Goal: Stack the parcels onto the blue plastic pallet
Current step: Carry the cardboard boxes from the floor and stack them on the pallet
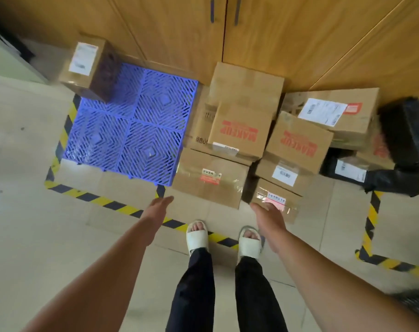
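Only one brown cardboard box tops the blue latticed plastic pallet; left hand and right hand spread empty nearby.

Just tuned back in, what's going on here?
A person stands at the striped floor tape, both arms stretched toward the pile of cardboard parcels beside the blue pallet. The left hand and right hand are open and hold nothing. One labelled box sits on the pallet's far left corner; the other parcels and the black bags are off it.
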Available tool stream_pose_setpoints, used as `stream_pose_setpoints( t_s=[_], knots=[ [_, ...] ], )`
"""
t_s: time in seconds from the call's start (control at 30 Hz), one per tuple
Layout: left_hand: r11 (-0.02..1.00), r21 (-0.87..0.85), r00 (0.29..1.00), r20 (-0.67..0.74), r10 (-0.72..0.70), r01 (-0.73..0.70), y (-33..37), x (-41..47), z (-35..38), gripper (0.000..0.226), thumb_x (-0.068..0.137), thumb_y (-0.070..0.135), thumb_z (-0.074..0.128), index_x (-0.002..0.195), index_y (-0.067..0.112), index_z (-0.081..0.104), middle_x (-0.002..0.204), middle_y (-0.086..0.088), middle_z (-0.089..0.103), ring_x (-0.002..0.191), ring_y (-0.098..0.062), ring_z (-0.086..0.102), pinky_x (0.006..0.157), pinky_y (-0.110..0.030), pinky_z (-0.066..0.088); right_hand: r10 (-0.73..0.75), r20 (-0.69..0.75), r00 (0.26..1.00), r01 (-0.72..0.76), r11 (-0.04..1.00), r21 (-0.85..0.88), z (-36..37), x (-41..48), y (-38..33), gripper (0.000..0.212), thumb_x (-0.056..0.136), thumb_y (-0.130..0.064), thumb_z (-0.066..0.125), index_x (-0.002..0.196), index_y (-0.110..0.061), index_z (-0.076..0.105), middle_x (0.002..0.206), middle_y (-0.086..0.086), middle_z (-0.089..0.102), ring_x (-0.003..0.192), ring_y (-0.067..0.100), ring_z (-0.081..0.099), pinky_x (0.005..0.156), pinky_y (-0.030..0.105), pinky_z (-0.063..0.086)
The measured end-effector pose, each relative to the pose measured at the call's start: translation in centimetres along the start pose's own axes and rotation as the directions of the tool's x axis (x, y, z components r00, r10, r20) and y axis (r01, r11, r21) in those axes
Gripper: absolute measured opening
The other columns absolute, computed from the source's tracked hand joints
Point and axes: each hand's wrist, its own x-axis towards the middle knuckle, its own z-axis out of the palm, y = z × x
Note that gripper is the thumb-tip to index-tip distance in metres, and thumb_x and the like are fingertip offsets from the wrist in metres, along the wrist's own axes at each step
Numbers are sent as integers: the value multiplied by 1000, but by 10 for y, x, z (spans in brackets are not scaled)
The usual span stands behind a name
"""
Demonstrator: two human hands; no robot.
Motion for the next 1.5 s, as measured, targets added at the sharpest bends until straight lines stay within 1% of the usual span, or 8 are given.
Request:
stream_pose_setpoints(
  t_s=[0.1,0.3,0.73,0.97,1.07,1.27,1.4,1.5],
  knots=[
    [993,84,997,-23,80,-78,0,69,10,51,98,37,52,142,12,47,140,-16,51,126,-36,50,101,-41,42,43,3,999,-43,999,30,41,71,4,57,93,-47,58,140,-16,49,122,9,59,86,23,55,56,24,43],
    [990,102,992,-75,103,-95,12,178,42,75,85,43,69,147,12,39,130,-19,57,121,-39,56,99,-46,44,61,10,998,-62,985,159,95,176,6,79,84,-56,63,148,-15,41,149,7,46,131,31,47,108,49,41],
    [987,-81,990,-27,138,-140,37,256,82,44,82,34,68,117,18,46,97,-3,58,80,-16,58,71,-33,48,69,84,994,-96,916,390,114,251,-7,105,47,-76,68,138,-26,50,135,2,58,117,28,58,105,50,45],
    [977,-165,989,-81,122,-134,17,157,41,41,85,32,69,118,15,50,114,-11,63,91,-26,61,77,-37,51,62,124,990,-104,924,368,84,145,-4,115,43,-79,68,144,-28,43,144,2,50,128,28,51,110,52,40],
    [973,-198,993,-54,108,-117,19,73,6,39,87,26,68,120,12,53,109,-14,63,85,-25,60,65,-29,48,78,148,986,-126,929,349,57,73,-7,104,49,-79,66,140,-33,50,140,0,54,124,27,54,108,52,42],
    [954,-267,989,23,147,-135,29,-82,-88,82,53,50,69,129,26,49,104,-8,68,91,-29,66,90,-47,53,80,173,982,-122,961,248,8,-138,-75,57,90,-61,54,134,-25,56,132,6,59,121,28,55,96,42,46],
    [910,-340,970,-48,236,-238,64,-182,-141,52,80,39,70,123,17,50,91,-2,60,75,-19,59,67,-31,50,-17,181,983,-45,941,334,-17,-227,-112,34,97,-50,51,98,-19,65,90,4,65,81,20,60,61,32,43],
    [865,-368,940,-152,305,-341,85,-224,-172,28,92,37,61,115,24,50,99,-1,59,77,-14,58,67,-32,48,-127,139,982,65,920,386,-27,-266,-138,50,94,-55,53,122,-15,61,103,6,63,89,21,57,67,33,43]
  ],
)
